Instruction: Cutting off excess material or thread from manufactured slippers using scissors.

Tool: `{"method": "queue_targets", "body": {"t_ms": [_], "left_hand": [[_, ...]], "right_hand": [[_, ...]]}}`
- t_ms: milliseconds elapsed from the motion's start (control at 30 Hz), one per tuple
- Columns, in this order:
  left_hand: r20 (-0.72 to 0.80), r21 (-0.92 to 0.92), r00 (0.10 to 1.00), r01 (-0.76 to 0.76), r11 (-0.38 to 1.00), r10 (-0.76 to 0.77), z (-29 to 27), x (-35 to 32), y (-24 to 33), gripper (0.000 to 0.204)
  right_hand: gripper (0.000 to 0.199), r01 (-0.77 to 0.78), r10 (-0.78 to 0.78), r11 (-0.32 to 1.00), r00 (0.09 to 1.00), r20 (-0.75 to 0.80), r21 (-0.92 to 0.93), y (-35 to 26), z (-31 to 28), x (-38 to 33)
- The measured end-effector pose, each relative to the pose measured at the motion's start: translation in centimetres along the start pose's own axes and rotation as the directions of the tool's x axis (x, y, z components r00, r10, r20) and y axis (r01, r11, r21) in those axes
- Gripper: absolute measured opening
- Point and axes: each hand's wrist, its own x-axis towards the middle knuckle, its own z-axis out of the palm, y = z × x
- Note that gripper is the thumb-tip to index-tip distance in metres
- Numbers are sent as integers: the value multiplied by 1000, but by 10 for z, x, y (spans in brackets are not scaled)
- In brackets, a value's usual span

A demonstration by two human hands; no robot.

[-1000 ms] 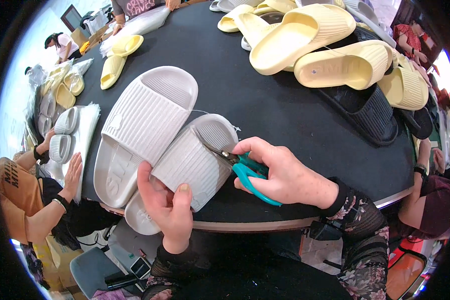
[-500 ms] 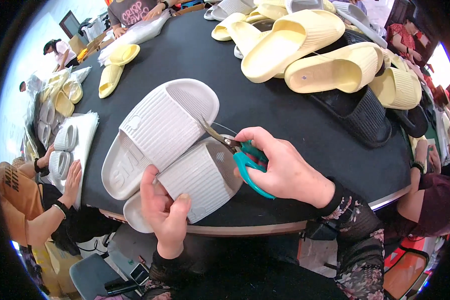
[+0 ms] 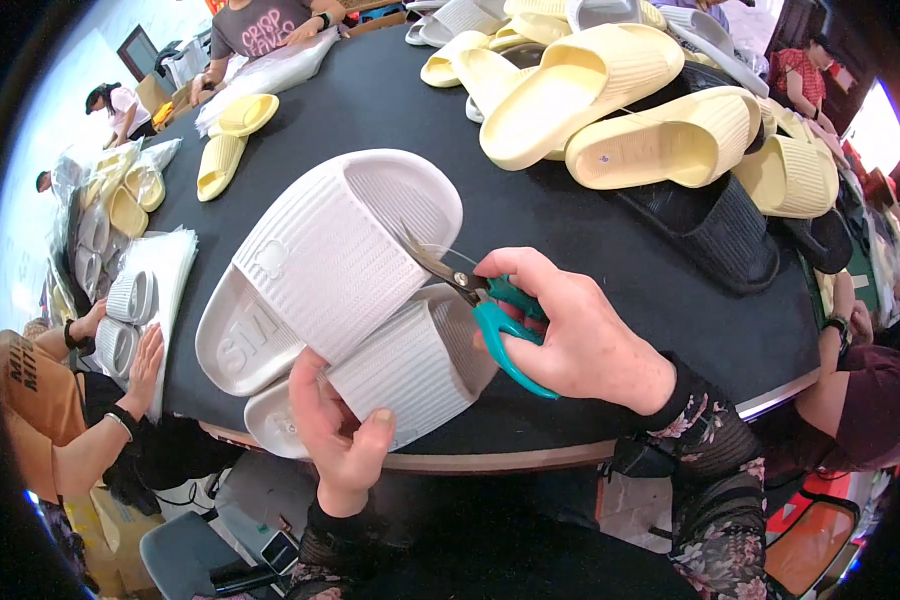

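Head view: R hand (image 3: 595, 345) has fingers wrapped round teal-hdl scissors (image 3: 463, 283), blades ahead-left of fingers, by thin clear thread (image 3: 452, 249) over upper lt-grey slide (image 3: 335, 265). L hand (image 3: 345, 440) pinches lower lt-grey slide (image 3: 405, 370) btwn thumb & fingers; upper slide just beyond them. Yellow slides (image 3: 585, 95) & blk slide (image 3: 715, 235) on tabletop (image 3: 540, 215), well beyond R fingers.

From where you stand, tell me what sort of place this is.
Probably a footwear packing workshop: yellow slides piled on a black table, bagged slides at the left, and teal scissors in the right hand.
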Motion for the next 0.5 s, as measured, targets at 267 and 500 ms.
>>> {"method": "queue_targets", "body": {"t_ms": [267, 500], "left_hand": [[105, -22, 994, 3, 1000, 0, -6, -2, -3, 75], [200, 13, 976, -88, 996, 84, -8, -5, -2, 73]], "right_hand": [[39, 93, -95, 995, 994, -55, -36, -1, 0, -2], [42, 71, -74, 996, 995, -63, -51, -10, -5, -5]]}}
